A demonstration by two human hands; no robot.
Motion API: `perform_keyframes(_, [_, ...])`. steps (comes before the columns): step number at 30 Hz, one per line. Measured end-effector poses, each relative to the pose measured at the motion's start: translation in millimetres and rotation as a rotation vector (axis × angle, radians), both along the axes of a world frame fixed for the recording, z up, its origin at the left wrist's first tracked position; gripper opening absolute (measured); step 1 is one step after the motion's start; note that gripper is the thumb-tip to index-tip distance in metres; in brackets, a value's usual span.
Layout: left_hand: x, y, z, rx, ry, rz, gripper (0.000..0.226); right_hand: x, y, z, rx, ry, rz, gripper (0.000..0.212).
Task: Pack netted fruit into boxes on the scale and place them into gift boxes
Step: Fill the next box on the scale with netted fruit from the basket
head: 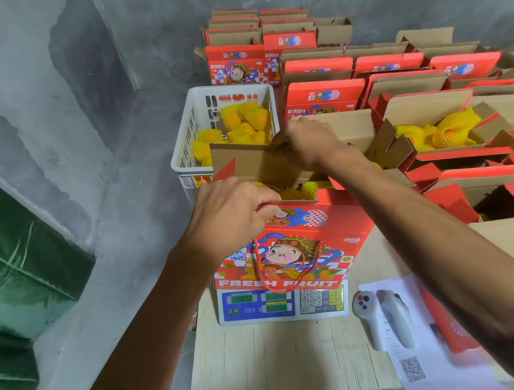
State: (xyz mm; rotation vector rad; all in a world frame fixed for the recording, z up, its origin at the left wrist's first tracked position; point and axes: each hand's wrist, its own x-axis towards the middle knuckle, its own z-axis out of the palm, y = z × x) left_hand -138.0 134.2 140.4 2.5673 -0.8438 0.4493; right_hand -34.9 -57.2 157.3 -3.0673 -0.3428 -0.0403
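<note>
One red gift box (pixel 300 241) stands on one scale (pixel 283 303) at the far edge of the worktop (pixel 269 361). Its front panel reads "FRESH FRUIT" below a cartoon figure, with "GOOD" at the right. Netted fruit (pixel 308 186) shows inside its open top. The left hand (pixel 228 213) grips the near top edge of the gift box with curled fingers. The right hand (pixel 309 143) pinches the brown rear flap (pixel 255 162). The scale display reads green digits, not legible. Behind the gift box, one white basket (pixel 189 131) holds about ten netted fruit. Right of the gift box stand more than ten open red boxes (pixel 324 95). Right of the scale lie two white controllers (pixel 383 315) on one paper sheet (pixel 412 367) bearing a QR code.
</note>
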Motion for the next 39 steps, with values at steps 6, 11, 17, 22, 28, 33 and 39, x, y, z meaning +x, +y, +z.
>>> perform_keyframes(6, [4, -17, -13, 0.046, 0.055, 0.039, 0.021, -1, -9, -5, -0.008, -0.028, -0.046, 0.037])
perform_keyframes(11, [6, -20, -22, 0.025, 0.046, 0.06, 0.022, 3, -8, -9, -0.016, -0.089, -0.061, 0.039])
perform_keyframes(17, [15, -15, -32, 0.042, 0.059, 0.086, 0.024, 9, -4, -14, -0.017, -0.088, -0.049, 0.038])
perform_keyframes(22, [19, -10, -36, -0.001, 0.023, 0.088, 0.017, 12, 5, -18, -0.036, -0.066, -0.015, 0.042])
perform_keyframes(28, [25, -4, -37, -0.048, -0.012, 0.066, 0.021, 17, 11, -17, -0.06, -0.067, -0.019, 0.041])
perform_keyframes(33, [27, -2, -40, -0.022, -0.037, 0.076, 0.013, 14, 11, -22, -0.004, -0.084, -0.019, 0.044])
perform_keyframes(39, [25, -2, -44, -0.03, 0.033, 0.132, 0.012, 7, 2, -34, 0.021, -0.087, 0.006, 0.051])
